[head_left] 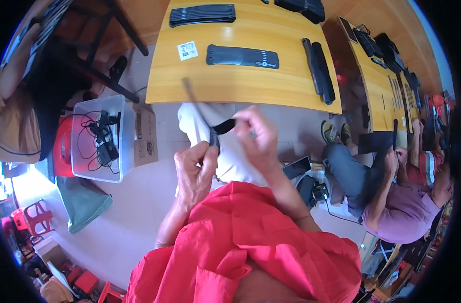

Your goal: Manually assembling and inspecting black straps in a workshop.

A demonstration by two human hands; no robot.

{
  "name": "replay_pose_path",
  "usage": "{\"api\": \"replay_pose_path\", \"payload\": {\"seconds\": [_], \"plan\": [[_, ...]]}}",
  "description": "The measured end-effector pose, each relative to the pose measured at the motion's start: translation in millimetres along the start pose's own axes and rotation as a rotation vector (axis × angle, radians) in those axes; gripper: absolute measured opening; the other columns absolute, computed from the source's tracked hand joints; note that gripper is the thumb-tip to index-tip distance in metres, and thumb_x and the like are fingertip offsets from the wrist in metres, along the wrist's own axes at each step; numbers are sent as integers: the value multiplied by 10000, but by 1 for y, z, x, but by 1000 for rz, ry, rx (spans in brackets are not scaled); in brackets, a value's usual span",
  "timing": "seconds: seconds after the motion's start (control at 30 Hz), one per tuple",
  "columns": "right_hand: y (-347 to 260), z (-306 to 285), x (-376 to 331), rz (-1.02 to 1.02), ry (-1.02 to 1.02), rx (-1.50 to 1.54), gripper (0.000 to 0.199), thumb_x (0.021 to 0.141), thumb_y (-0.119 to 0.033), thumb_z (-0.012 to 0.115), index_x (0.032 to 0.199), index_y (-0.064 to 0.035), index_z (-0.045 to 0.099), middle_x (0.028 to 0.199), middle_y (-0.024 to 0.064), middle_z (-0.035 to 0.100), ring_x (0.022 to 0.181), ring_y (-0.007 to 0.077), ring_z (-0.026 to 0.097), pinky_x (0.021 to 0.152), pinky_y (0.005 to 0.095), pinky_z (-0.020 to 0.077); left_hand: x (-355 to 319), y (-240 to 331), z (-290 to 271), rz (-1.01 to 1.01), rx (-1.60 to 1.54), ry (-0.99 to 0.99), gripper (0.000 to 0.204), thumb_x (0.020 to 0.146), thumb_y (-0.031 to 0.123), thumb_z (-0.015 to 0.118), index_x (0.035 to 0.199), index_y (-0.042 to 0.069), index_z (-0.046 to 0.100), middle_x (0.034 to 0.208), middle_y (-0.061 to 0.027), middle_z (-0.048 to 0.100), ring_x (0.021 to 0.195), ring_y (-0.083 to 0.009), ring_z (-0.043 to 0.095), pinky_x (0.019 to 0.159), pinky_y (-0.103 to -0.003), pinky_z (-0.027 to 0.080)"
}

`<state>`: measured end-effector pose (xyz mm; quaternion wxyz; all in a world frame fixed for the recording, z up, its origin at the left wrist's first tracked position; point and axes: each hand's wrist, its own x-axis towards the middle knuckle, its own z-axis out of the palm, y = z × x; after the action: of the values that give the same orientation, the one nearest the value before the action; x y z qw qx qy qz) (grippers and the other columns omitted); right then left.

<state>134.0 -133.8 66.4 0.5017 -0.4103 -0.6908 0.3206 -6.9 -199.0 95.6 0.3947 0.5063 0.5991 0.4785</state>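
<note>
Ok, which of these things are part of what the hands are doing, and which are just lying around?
In hand:
- narrow black strap, pinched by left hand and right hand
- flat black ribbed pieces on yellow wooden table, e.g.

Lying about:
- clear plastic bin of black cables
- brown cardboard box
- green cloth bag

A narrow black strap (218,132) is being held in the air in front of the near edge of the wooden counter (250,86), not resting on it. It is bending sharply: one short dark end is pointing right toward the right hand (255,134), while a thin, blurred length, possibly the same strap, is rising up-left over the counter's edge. The left hand (195,169) is pinching its lower part.
</note>
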Motion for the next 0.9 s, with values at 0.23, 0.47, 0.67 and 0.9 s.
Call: {"api": "replay_pose_path", "payload": {"seconds": [0.23,0.47,0.67,0.9], "plan": [[-16,-12,0,68,-163,248,233,844,-212,600,904,5,541,791,100,535,696,186,565,643,265,461,1,5,2,-114,-124,-27,282,843,61,513,586,-22,432,460,-35,428,431,-57,392,412,-254,319],[-13,-7,-6,-128,-173,68,323,788,-290,681,835,-8,530,743,101,507,593,220,561,517,294,456,5,9,2,-85,-137,-141,270,853,77,503,604,-22,474,478,-44,493,428,-68,454,412,-246,349],[-20,-12,-3,-325,-46,-290,149,775,-110,650,744,-44,520,674,100,489,548,270,549,462,345,413,-3,21,-9,-78,-148,-197,283,816,43,491,542,-24,468,439,-32,471,406,-74,453,399,-247,345],[2,-108,64,-67,-130,-354,160,849,-154,568,787,-6,571,645,125,525,513,239,547,494,330,431,-21,-5,-59,-175,-346,-388,313,713,27,504,427,9,378,374,-28,404,307,-91,367,320,-247,260]]}}
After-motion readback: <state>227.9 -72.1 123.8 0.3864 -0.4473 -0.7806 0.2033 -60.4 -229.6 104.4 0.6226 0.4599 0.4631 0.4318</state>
